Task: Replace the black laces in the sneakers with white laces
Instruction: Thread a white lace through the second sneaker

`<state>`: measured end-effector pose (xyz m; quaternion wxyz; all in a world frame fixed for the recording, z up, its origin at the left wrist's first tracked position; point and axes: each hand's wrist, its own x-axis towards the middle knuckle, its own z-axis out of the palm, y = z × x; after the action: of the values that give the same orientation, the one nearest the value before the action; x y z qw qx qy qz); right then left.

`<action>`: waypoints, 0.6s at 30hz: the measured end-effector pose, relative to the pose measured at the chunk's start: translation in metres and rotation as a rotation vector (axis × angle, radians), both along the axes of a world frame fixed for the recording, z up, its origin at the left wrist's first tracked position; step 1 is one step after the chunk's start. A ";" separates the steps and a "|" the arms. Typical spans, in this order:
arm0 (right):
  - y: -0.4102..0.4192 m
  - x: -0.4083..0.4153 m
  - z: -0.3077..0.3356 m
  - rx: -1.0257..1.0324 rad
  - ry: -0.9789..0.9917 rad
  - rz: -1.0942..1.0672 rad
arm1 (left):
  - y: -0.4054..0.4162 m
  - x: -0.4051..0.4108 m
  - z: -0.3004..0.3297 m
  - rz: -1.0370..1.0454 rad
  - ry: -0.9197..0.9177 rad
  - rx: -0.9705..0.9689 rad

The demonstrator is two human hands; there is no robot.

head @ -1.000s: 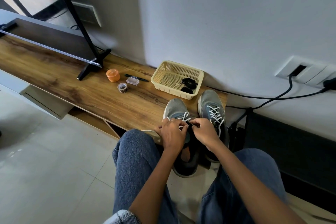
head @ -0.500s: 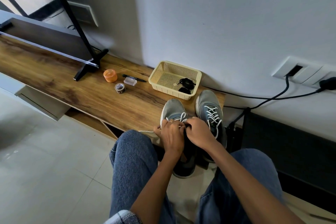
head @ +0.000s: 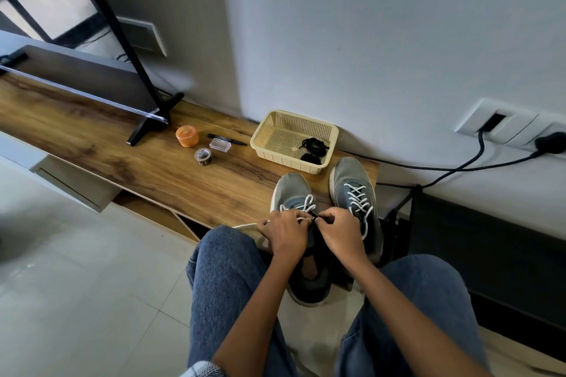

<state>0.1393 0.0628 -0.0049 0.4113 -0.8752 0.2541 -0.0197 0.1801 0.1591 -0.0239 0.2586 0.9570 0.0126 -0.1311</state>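
We see both hands on the left sneaker [head: 292,193]: left hand [head: 286,234] & right hand [head: 341,232] fingers curled, pinching its white lace [head: 307,203].

Daylight, fairly bright, comes from the window [head: 46,0] at top left. White wall [head: 382,40] evenly lit, soft grey falloff toward the corner. Soft shadows: under the basket [head: 294,139], beside the shoes [head: 355,190], dark below the table [head: 92,131]. Mild sheen on floor tiles [head: 76,269], bright streak on the metal bar [head: 85,95]. Wide-angle bending at the edges; table and wall lines curve. Left edge smeared, centre sharp. Hands [head: 312,232] slightly soft.
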 end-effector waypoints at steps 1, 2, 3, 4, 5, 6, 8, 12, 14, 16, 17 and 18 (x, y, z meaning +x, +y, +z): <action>0.001 -0.002 -0.001 0.005 -0.024 -0.020 | 0.000 0.000 -0.001 -0.002 -0.004 0.005; 0.002 -0.004 -0.002 0.001 -0.042 -0.023 | -0.001 -0.002 -0.001 -0.001 -0.013 0.007; 0.003 -0.005 -0.003 -0.014 -0.057 -0.014 | -0.002 -0.002 -0.001 0.002 -0.016 0.006; 0.004 -0.007 -0.004 -0.035 -0.070 -0.002 | -0.003 -0.004 -0.002 0.006 -0.017 -0.007; 0.006 -0.007 -0.005 -0.060 -0.083 0.010 | -0.004 -0.005 -0.004 0.014 -0.020 -0.026; 0.008 -0.009 -0.006 -0.088 -0.098 0.020 | -0.005 -0.006 -0.006 0.026 -0.020 -0.049; 0.012 -0.011 -0.008 -0.146 -0.122 0.032 | -0.005 -0.009 -0.009 0.053 -0.024 -0.086; 0.016 -0.012 -0.012 -0.254 -0.129 0.097 | -0.005 -0.012 -0.014 0.084 -0.024 -0.124; 0.016 -0.012 -0.013 -0.303 -0.100 0.144 | -0.005 -0.013 -0.013 0.095 -0.036 -0.116; 0.016 -0.010 -0.011 -0.350 -0.065 0.195 | -0.006 -0.015 -0.010 0.066 -0.060 -0.102; 0.016 -0.010 -0.010 -0.370 -0.047 0.221 | -0.007 -0.016 -0.008 0.041 -0.068 -0.100; 0.015 -0.010 -0.009 -0.386 -0.035 0.246 | -0.007 -0.017 -0.008 0.015 -0.079 -0.092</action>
<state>0.1294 0.0778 -0.0139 0.2401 -0.9615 0.1297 -0.0329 0.1634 0.1524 -0.0323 0.3036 0.9484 0.0035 -0.0917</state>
